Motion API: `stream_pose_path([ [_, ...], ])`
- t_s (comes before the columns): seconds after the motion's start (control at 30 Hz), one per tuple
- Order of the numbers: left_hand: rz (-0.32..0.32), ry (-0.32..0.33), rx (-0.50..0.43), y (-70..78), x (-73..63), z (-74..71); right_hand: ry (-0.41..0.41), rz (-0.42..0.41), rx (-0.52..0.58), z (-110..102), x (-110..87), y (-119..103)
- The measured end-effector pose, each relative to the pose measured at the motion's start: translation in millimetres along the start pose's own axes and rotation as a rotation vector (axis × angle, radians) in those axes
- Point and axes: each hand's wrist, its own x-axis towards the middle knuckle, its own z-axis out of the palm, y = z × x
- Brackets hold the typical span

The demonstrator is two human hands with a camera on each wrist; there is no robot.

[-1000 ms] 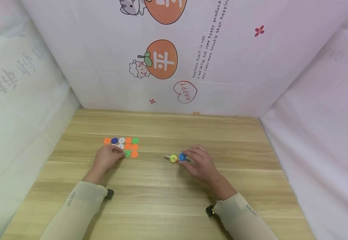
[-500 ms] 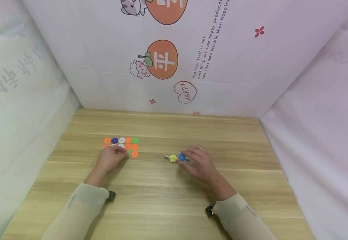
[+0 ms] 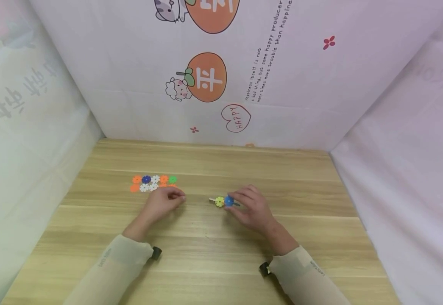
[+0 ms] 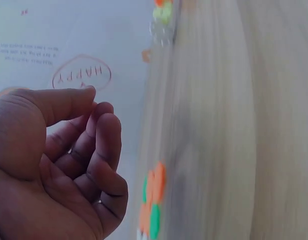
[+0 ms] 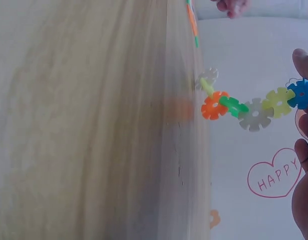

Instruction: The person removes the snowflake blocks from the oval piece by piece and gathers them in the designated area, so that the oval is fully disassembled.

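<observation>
My right hand [image 3: 254, 210] pinches a blue snowflake disc [image 5: 299, 93] at one end of a chain of interlocking snowflake discs [image 5: 256, 114]. Beyond the blue disc the chain runs through yellow, clear, green and orange pieces to a clear one at the far end. My left hand [image 3: 160, 206] hovers beside the loose snowflake discs [image 3: 146, 179], with thumb and index fingertips brought close together. I cannot tell whether a disc is between them. Part of the front row of loose discs is hidden under this hand in the head view.
The loose discs, orange, blue, white and green, lie flat in rows on the wooden table [image 3: 206, 254]. White printed cloth [image 3: 129, 110] rises along the back edge of the table and on both sides.
My left hand has moved right from the front row of loose discs, toward the chain. The right hand and the chain have shifted slightly left.
</observation>
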Motion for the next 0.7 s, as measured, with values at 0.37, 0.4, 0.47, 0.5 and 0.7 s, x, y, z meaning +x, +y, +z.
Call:
stream_pose_path([
  [0.37,0.055,-0.035,-0.086,29.0,-1.3,28.9,-0.03,0.021,-0.008,2,1.8,-5],
  [0.4,0.052,-0.034,-0.095,31.4,-1.7,30.4,-0.033,0.024,-0.007,2,1.8,-5],
  [0.47,0.048,-0.034,-0.105,35.8,-2.6,32.6,-0.035,0.025,-0.004,3,2.2,-5],
  [0.5,0.046,-0.035,-0.109,37.9,-2.9,33.6,-0.036,0.025,-0.001,3,2.4,-5],
  [0.7,0.055,-0.073,-0.153,48.0,-3.2,37.3,-0.04,0.024,-0.001,3,4.4,-7],
])
